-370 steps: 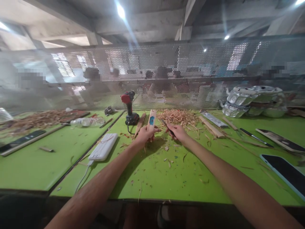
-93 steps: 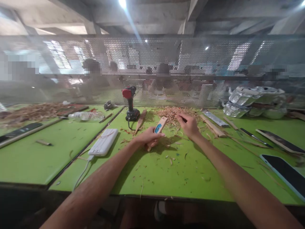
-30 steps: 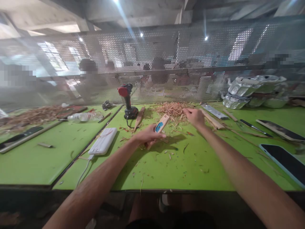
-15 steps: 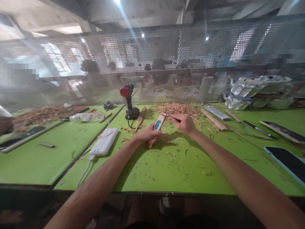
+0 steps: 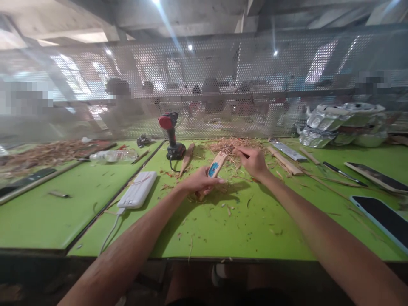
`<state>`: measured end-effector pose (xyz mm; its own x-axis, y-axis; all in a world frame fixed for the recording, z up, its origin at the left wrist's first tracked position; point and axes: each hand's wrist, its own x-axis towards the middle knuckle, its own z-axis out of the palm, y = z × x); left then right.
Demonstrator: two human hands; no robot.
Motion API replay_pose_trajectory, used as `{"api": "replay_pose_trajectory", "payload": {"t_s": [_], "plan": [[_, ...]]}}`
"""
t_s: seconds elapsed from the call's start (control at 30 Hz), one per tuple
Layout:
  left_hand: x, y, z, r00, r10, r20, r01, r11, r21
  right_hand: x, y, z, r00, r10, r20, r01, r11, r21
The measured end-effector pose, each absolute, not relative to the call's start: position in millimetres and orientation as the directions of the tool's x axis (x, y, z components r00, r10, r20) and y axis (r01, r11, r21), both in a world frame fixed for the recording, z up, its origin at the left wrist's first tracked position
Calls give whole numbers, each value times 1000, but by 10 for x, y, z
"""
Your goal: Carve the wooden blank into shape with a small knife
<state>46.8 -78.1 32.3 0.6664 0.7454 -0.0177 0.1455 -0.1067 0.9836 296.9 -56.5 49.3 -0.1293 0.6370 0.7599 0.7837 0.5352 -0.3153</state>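
Observation:
My left hand (image 5: 201, 182) is wrapped round a flat piece of pale wood (image 5: 218, 165) with a blue patch on its face, its upper end tilted to the right. To the right of the wood and apart from it, my right hand (image 5: 253, 161) is closed, fingers pinched together; what it holds, if anything, is too small to make out. Behind both hands lies a heap of wood shavings (image 5: 229, 145). Small chips are scattered on the green table (image 5: 223, 238) below the hands.
A red and black drill (image 5: 172, 138) stands at the back beside a pointed wood piece (image 5: 188, 158). A white power bank (image 5: 138, 190) with a cable lies left. On the right are wood strips (image 5: 285, 160), a phone (image 5: 382, 219) and foil-like bundles (image 5: 341, 123). A mesh screen (image 5: 204, 63) rises behind.
My right hand has moved to the right and slightly up, away from the wood's upper end. My left hand keeps its grip, with the wood a little more tilted.

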Motion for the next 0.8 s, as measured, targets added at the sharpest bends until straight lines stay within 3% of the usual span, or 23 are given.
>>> {"api": "replay_pose_trajectory", "payload": {"t_s": [0.2,0.37,0.8], "plan": [[473,-785,346,640,768,27,50,-78,996,2731,-704,464,-287,561,776,712,667,-219],[455,-773,341,631,776,16,54,-64,996,2727,-724,471,-321,549,772,786,609,-106],[493,-773,373,562,827,13,124,-100,987,2767,-697,471,-323,547,773,883,468,37]]}}
